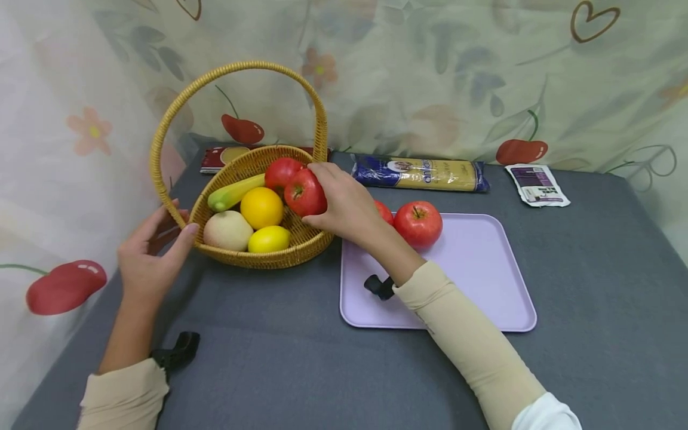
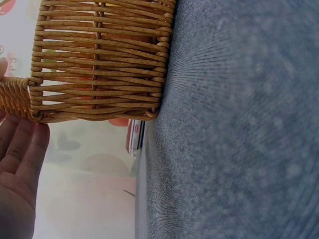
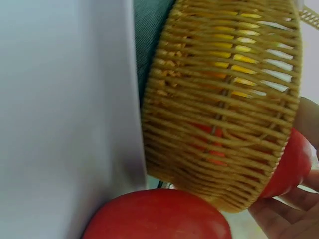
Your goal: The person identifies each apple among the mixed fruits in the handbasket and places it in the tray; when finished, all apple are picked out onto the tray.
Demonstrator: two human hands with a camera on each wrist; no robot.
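Observation:
My right hand point(image 1: 346, 200) grips a red apple point(image 1: 305, 192) at the right rim of a wicker basket point(image 1: 279, 258). In the right wrist view the same apple point(image 3: 291, 164) shows partly behind the rim, with fingers around it. My left hand point(image 1: 153, 254) holds the base of the basket's handle point(image 1: 156, 155) between thumb and fingers on the left side. Inside the basket are another red apple point(image 1: 282, 173), a green-yellow elongated vegetable point(image 1: 235, 192), an orange point(image 1: 261, 208), a pale round fruit point(image 1: 227, 231) and a lemon point(image 1: 269, 239).
A lilac tray point(image 1: 484, 275) lies right of the basket, bearing a red apple point(image 1: 418, 224) and another point(image 1: 384, 211) partly hidden by my right arm. Behind stand a pasta packet point(image 1: 421, 173), a white-purple sachet point(image 1: 536, 185) and a dark red packet point(image 1: 217, 158).

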